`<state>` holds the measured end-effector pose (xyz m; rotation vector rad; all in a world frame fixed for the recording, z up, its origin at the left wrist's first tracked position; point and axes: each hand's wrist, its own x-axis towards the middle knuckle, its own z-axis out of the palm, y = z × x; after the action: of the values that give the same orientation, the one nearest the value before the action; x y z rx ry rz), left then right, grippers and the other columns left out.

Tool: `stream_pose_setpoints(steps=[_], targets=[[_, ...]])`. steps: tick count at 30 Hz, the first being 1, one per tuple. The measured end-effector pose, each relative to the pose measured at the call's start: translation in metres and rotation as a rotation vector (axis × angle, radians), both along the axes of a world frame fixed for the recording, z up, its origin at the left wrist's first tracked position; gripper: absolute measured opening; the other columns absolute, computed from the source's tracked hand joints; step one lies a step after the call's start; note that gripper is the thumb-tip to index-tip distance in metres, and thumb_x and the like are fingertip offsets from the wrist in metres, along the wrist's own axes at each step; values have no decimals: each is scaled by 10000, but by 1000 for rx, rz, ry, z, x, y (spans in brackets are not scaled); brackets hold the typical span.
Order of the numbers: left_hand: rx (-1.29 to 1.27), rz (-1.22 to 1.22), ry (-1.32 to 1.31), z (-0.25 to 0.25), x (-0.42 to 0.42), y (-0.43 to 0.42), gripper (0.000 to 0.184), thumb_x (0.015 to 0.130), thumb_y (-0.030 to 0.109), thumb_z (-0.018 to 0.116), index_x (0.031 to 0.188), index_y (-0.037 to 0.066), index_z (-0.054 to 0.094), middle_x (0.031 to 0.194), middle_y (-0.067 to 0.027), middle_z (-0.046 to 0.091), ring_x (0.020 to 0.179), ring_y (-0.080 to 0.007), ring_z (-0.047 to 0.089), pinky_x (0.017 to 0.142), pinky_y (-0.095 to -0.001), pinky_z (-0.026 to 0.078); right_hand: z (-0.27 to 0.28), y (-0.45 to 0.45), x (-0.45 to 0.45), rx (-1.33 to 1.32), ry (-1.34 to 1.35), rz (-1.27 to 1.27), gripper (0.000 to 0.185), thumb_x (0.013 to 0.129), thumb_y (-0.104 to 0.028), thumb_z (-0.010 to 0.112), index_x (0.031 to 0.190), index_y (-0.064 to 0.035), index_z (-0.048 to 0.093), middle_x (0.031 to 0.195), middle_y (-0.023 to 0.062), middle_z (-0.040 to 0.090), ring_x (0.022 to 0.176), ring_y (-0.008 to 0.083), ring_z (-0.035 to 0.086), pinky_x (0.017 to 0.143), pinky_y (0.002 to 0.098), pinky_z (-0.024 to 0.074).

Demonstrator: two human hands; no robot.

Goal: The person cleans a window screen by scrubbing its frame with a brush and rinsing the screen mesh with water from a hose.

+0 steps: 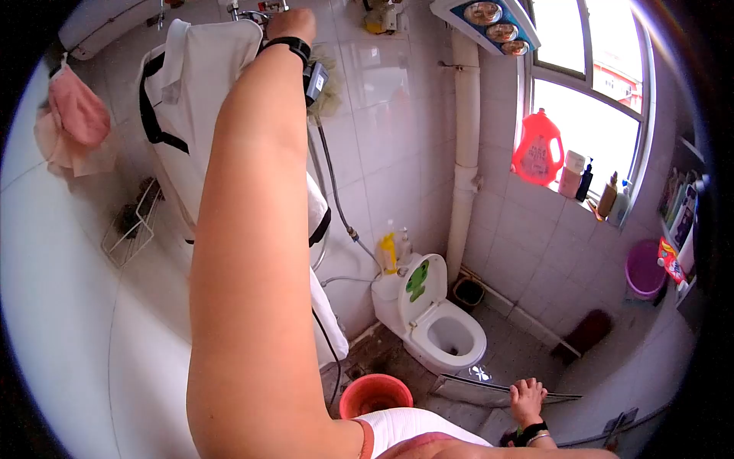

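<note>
My left arm stretches up across the view, and my left hand is at the metal shower fittings on the wall. Its fingers look curled, but what they hold is hidden. Beside that arm hangs a white garment with black trim, partly covered by the arm. A black strap with a small device is on my left wrist. Low on the right, my right hand has its fingers bent over the edge of a flat panel, which may be a door.
A toilet with its lid up stands by the wall. In front of it is a red basin. Bottles and a red jug line the windowsill. A wire rack and pink cloth are at left, a purple bucket at right.
</note>
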<state>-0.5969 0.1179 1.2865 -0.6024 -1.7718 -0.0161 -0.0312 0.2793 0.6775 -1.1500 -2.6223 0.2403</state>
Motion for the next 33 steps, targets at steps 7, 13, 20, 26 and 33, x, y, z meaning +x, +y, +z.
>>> stream_pose_setpoints(steps=[7,13,20,26,33], targets=[[22,-126,-221,-55,17,61,280,809,114,458,985,-14,633,1127,-269,533,1013,-407,544,846,-464,451,4,5,-4,18,-5,21,211,797,-321,536,839,-119,581,923,89,507,928,280,449,804,419,312],[203,-184,-369,-177,48,86,516,852,62,408,1268,-177,220,1265,-391,297,1096,-399,479,894,-355,453,7,11,-3,39,11,64,230,812,-335,515,855,-117,575,931,91,507,922,282,455,792,421,312],[726,-612,-569,-294,10,87,626,890,340,360,1334,-61,175,1270,-328,343,1098,-416,460,918,-422,400,0,15,-1,5,2,44,266,837,-361,480,887,-129,600,961,83,514,957,270,453,818,418,302],[403,-324,-572,-300,18,53,783,723,100,548,1369,3,115,1389,-312,99,1245,-442,262,1024,-419,281,-2,17,-4,34,15,51,270,843,-373,475,872,-134,596,954,77,511,944,271,459,817,429,306],[294,-280,-300,-333,91,68,737,740,217,570,1365,103,197,1413,-267,75,1299,-417,129,948,-642,189,4,12,-8,34,-11,34,374,873,-431,388,965,-117,569,1021,111,510,1017,271,445,872,435,296]])
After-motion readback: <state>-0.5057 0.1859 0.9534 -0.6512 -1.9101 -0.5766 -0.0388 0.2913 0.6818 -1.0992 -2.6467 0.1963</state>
